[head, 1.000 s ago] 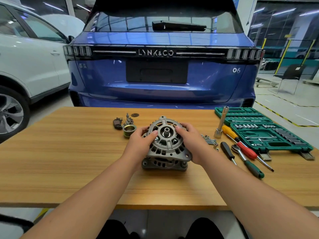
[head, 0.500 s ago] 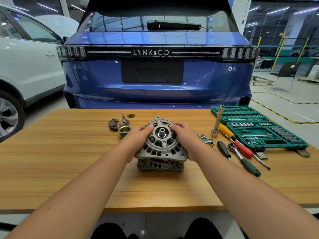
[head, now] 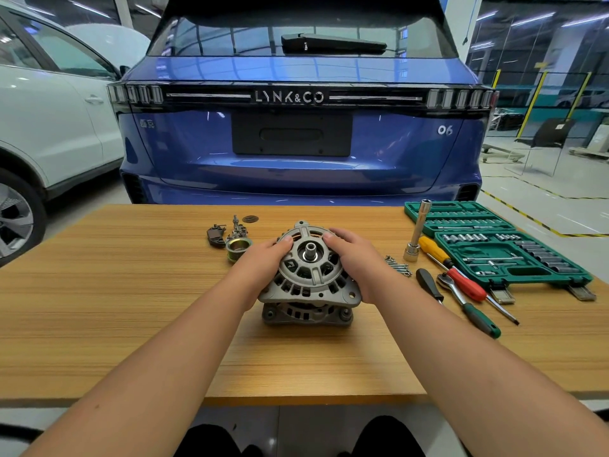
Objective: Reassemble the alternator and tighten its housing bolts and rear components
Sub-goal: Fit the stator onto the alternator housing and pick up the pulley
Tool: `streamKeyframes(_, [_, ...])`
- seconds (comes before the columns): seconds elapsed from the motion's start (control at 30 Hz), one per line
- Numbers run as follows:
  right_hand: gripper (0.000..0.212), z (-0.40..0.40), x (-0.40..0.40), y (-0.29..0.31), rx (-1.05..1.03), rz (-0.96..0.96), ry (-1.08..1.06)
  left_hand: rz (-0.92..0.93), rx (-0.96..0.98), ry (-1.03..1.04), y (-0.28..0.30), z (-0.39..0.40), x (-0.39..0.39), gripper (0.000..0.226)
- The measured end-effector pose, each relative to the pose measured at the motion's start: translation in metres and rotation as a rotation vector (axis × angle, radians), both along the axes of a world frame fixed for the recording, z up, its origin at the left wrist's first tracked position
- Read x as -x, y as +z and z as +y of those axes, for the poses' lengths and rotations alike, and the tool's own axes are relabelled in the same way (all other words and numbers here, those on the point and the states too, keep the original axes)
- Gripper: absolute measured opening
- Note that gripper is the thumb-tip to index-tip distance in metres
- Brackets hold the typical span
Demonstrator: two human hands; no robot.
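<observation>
The grey alternator (head: 308, 282) stands on the wooden table (head: 131, 308), shaft end up, its upper housing half sitting on the lower half. My left hand (head: 263, 263) holds the upper housing on its left side, fingers curled over the rim. My right hand (head: 354, 262) holds its right side the same way. A pulley (head: 238, 248), a dark rear part (head: 216, 235) and small fittings (head: 238, 229) lie left of the alternator. Loose bolts (head: 397, 266) lie just right of my right hand.
A green socket set case (head: 514, 258) lies open at the right. A long socket extension (head: 416, 232) stands upright beside it. Screwdrivers (head: 451, 268) and a ratchet (head: 468, 301) lie between the case and the alternator. A blue car (head: 296, 143) is parked behind the table.
Both hands have stayed on the upper housing, their fingers shifting slightly round its rim. The view has drifted a little; the alternator remains in place on the table.
</observation>
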State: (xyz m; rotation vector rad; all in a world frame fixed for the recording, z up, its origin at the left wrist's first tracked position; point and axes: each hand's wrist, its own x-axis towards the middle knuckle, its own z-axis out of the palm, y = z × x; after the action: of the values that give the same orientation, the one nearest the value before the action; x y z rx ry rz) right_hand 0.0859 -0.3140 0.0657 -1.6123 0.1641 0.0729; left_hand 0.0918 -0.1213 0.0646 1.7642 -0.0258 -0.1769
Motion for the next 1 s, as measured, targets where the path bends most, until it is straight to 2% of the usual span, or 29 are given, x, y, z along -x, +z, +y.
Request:
streamKeyframes(0.17, [0.043,0.000,-0.001,0.002,0.013,0.024,-0.004,0.023,0.009,0.021,0.001,-0.003,-0.001,0.023])
streamKeyframes(0.37, [0.042,-0.002,-0.001,-0.004,0.088,-0.041,0.015,-0.098,-0.143,0.051,-0.003,-0.004,0.003,0.025])
streamKeyframes(0.53, [0.048,-0.003,-0.001,-0.003,0.207,-0.090,0.019,-0.126,-0.185,0.094,-0.002,-0.007,0.008,0.024])
streamKeyframes(0.7, [0.055,-0.003,0.000,-0.002,0.290,-0.103,0.039,-0.114,-0.204,0.091,0.000,-0.009,0.009,0.043])
streamKeyframes(0.83, [0.051,-0.004,0.000,0.000,0.332,-0.119,0.054,-0.098,-0.216,0.107,0.002,-0.010,0.008,0.049])
streamKeyframes(0.9, [0.051,-0.004,0.000,0.002,0.374,-0.143,0.072,-0.103,-0.213,0.123,0.000,-0.011,0.009,0.048])
streamKeyframes(1.0, [0.059,-0.004,0.000,0.002,0.411,-0.156,0.077,-0.119,-0.188,0.149,-0.003,-0.012,0.011,0.031])
